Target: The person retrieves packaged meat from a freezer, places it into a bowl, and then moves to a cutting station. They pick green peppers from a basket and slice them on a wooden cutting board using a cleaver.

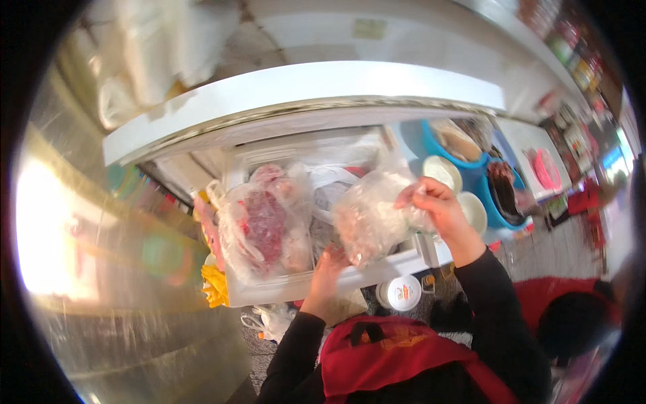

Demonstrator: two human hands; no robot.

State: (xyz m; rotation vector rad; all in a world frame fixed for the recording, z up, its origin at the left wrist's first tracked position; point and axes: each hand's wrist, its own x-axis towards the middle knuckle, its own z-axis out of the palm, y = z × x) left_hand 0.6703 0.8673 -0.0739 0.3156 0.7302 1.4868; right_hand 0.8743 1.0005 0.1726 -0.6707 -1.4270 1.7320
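My right hand (pixel 436 207) pinches the gathered top of a clear plastic bag (pixel 373 212) with pale pink contents, perhaps meat. The bag hangs over an open white chest freezer (pixel 267 294). Below and left of it, my left hand (pixel 330 275) reaches over the freezer's front rim. Its fingertips are blurred close to the bag's lower edge; whether they touch it or grip anything is unclear. Inside the freezer, to the left, lies a clear bag of dark red meat (pixel 265 227). White plastic bags (pixel 333 184) lie behind the held bag, which partly covers them.
The raised freezer lid (pixel 313 86) spans the far side. Blue basins (pixel 497 202) holding meat or fish stand at the right, with white bowls (pixel 472 212) beside them. A white lidded bucket (pixel 404 294) is below the front rim. Another person in red (pixel 565 308) is close on the right.
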